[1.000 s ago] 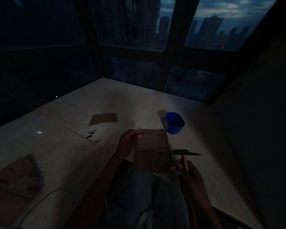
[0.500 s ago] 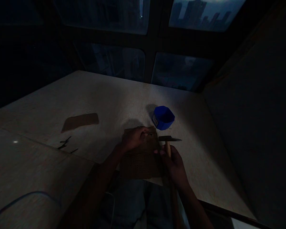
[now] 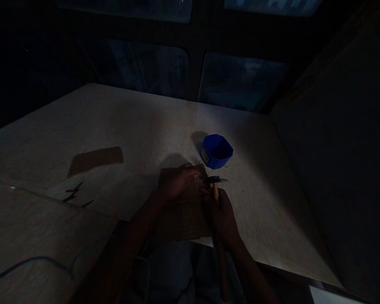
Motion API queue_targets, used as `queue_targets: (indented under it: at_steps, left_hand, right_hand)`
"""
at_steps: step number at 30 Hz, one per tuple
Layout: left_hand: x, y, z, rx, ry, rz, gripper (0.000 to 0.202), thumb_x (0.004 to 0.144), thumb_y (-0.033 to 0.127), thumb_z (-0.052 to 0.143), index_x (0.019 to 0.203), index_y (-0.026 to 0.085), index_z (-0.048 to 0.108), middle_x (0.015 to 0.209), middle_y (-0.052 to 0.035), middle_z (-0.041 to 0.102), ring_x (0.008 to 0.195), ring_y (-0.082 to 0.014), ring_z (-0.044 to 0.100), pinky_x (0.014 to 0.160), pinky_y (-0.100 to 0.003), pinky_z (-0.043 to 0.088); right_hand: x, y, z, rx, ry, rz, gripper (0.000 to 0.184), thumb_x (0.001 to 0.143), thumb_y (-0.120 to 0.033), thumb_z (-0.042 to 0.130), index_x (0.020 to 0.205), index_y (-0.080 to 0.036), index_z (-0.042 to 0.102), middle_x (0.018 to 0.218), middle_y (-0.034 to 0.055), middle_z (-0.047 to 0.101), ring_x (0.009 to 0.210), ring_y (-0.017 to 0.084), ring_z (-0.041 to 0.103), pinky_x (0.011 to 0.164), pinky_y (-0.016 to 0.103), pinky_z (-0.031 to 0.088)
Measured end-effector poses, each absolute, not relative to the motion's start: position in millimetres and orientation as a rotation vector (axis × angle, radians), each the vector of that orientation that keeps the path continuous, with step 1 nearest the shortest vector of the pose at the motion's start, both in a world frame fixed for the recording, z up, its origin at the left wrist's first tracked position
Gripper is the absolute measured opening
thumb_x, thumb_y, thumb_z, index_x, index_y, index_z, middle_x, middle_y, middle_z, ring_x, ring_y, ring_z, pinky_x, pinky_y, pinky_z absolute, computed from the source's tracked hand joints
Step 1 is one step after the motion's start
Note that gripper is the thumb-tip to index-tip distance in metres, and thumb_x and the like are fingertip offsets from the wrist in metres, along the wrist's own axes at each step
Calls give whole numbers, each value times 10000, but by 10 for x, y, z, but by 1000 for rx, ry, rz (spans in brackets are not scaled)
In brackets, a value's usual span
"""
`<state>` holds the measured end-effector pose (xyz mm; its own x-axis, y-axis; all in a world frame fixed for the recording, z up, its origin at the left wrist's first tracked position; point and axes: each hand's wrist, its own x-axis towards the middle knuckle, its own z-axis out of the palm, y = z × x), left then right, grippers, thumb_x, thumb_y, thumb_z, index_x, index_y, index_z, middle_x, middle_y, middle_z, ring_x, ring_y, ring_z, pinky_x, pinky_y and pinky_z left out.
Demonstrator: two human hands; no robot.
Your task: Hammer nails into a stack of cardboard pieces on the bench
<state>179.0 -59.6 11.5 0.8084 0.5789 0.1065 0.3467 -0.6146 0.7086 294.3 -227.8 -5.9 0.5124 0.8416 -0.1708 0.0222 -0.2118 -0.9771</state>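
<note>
My right hand [image 3: 223, 217] is wrapped around the wooden handle of a hammer [image 3: 215, 190], its dark metal head just right of the cardboard's far corner. A brown piece of cardboard [image 3: 185, 221] with rows of small holes lies at the table's near edge, above my lap. My left hand [image 3: 180, 181] rests over the far part of the cardboard, fingertips pinched together near its far right corner. Something small and dark sits by those fingertips, too dim to name. The blue angular tub [image 3: 217, 152] stands just beyond the hammer head.
A strip of brown cardboard [image 3: 96, 161] lies on the pale table [image 3: 139, 122] to the left. Several thin dark pieces [image 3: 72, 193] are scattered nearer me. A cable [image 3: 34, 259] curves across the near left. Windows stand behind the table and a wall rises at right.
The hammer head has moved left, closer to the left fingertips and the cardboard. My left hand keeps its place on the cardboard. The view has tilted slightly down.
</note>
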Motion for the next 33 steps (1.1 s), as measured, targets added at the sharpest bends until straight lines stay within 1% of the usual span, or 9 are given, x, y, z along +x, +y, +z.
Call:
queue_targets:
  at_steps: [4,7,11,14,19,22,24,28,33]
  left_hand:
    - [1789,-628,44,2196,657,489,242,959,232,521,1049,250,745,1093,-45,737,1059,-211,671,971,-372,523]
    - [1769,-632,-31,2127,674,552,232,962,261,542,1063,256,750,1107,-39,754,1070,-204,682,984,-379,529]
    - [1730,-624,-167,2105,682,598,212,945,296,586,1072,270,755,1110,-21,767,1046,-191,705,969,-356,546]
    - [1707,-632,-243,2107,693,592,200,937,281,594,1053,273,757,1090,-10,776,1007,-182,721,953,-344,556]
    - [1711,-650,-282,2096,754,607,184,928,253,585,1000,252,754,1017,-20,786,953,-183,732,912,-340,576]
    - [1725,-627,-291,2110,716,590,199,907,271,621,1069,259,736,1026,-20,777,938,-182,729,876,-333,586]
    - [1731,-603,-276,2150,665,573,223,893,276,645,1100,261,728,1048,-26,766,964,-189,718,888,-341,577]
    - [1736,-587,-203,2280,582,530,183,924,218,577,991,238,747,1064,-47,739,1038,-202,674,952,-360,529]
    - [1731,-633,-225,2306,622,557,206,923,159,497,909,198,700,999,-58,701,979,-200,643,896,-340,522]
  right_hand:
    - [2948,-2274,-53,-1617,-767,855,317,891,-425,635,1139,-227,618,1168,87,712,1062,265,649,903,385,489]
    - [2956,-2271,-73,-1607,-761,856,322,882,-423,641,1131,-220,617,1156,93,719,1041,263,657,881,381,496]
    - [2957,-2271,-107,-1584,-746,866,284,889,-413,633,1110,-235,615,1163,83,724,1040,250,668,867,361,497]
    - [2957,-2268,-133,-1579,-734,868,280,889,-413,639,1105,-237,614,1170,83,723,1058,251,667,881,363,495]
    - [2957,-2258,-136,-1568,-736,885,269,906,-397,619,1122,-238,600,1182,76,717,1082,251,664,918,382,491]
    - [2955,-2254,-121,-1569,-732,882,250,903,-389,620,1102,-240,591,1165,74,721,1069,250,669,903,377,498]
    - [2954,-2253,-121,-1555,-725,886,256,903,-396,623,1102,-239,585,1162,76,721,1082,251,668,903,370,497]
    - [2956,-2255,-146,-1553,-715,896,265,903,-410,634,1100,-238,589,1151,68,721,1072,247,668,886,360,499]
    - [2961,-2242,-163,-1561,-732,870,282,897,-410,635,1107,-226,604,1150,68,727,1071,250,668,908,370,493]
